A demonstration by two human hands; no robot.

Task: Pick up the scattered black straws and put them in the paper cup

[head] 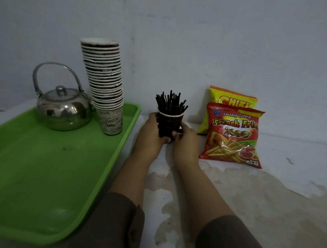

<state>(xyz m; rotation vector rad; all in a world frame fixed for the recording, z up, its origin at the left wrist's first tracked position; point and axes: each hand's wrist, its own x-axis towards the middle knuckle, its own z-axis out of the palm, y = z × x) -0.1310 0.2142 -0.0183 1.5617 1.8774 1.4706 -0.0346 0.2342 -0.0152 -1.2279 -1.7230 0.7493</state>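
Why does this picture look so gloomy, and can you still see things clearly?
Head view: dim, flat light; the black straws and paper cup held by both hands go murky; the kettle shows glare patches; the tray edge bows from wide-angle distortion.

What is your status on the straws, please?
Left hand and right hand gripping paper cup. Black straws upright inside. Nothing in the way.
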